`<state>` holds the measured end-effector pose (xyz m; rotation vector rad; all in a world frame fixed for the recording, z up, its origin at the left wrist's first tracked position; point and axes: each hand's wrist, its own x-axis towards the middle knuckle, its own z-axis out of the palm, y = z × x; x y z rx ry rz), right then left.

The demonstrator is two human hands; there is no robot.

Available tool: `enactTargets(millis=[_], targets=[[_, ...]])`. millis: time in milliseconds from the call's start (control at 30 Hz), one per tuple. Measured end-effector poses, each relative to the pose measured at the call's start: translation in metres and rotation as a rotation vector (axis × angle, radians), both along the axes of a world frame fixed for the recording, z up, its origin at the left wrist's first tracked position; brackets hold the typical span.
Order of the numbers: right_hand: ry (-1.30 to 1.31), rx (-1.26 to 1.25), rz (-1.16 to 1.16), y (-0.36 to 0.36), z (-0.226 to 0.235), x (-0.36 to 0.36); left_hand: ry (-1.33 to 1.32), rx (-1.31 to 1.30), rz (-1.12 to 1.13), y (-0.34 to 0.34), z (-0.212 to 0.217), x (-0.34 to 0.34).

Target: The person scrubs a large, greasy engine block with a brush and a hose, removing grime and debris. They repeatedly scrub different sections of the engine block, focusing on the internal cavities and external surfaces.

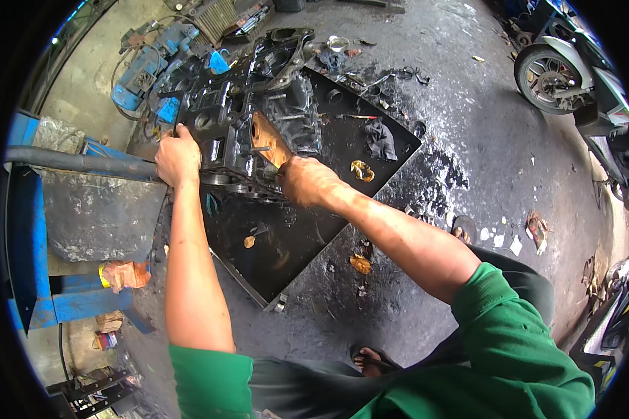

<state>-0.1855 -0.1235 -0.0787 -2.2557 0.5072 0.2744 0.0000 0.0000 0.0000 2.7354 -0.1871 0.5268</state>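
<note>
The fingers of the left hand (pixel 179 158) are bent over the near left edge of a dark engine block (pixel 220 105), one digit lying along its top; the fingers of the right hand (pixel 307 183) are curled closed on its near right edge, beside a coppery-brown face (pixel 270 140), though both sets of fingertips are hidden, so how firmly they press cannot be told. The block fills the space between the fingers and beyond them, over the far left part of a broad black tray (pixel 258 279). It looks like cast metal: likely very heavy, rigid and hard to damage, but the wet sheen suggests oil, so smooth faces would probably slip. Thick rims and the edges of the openings in its top seem the surest holds, one hand at each side, clear of sharp corners. Just right of the right fingers, the shallow tray holds a crumpled dark rag (pixel 380 140) and a yellowish-brown scrap (pixel 362 170); nearer the body than either hand, a small brown scrap (pixel 249 242) lies in it. Well beyond the right fingers, outside the tray, sits a small round metal container (pixel 337 44), its contents too small to make out.
</note>
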Motion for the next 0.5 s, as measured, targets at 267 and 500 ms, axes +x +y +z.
enactTargets(millis=[267, 500], targets=[[-0.183, 0.144, -0.150, 0.018, -0.042, -0.028, -0.032, 0.025, 0.004, 0.000, -0.002, 0.003], [-0.173, 0.248, -0.415, 0.050, -0.061, -0.031, -0.016, 0.028, 0.000, -0.002, -0.002, 0.001]])
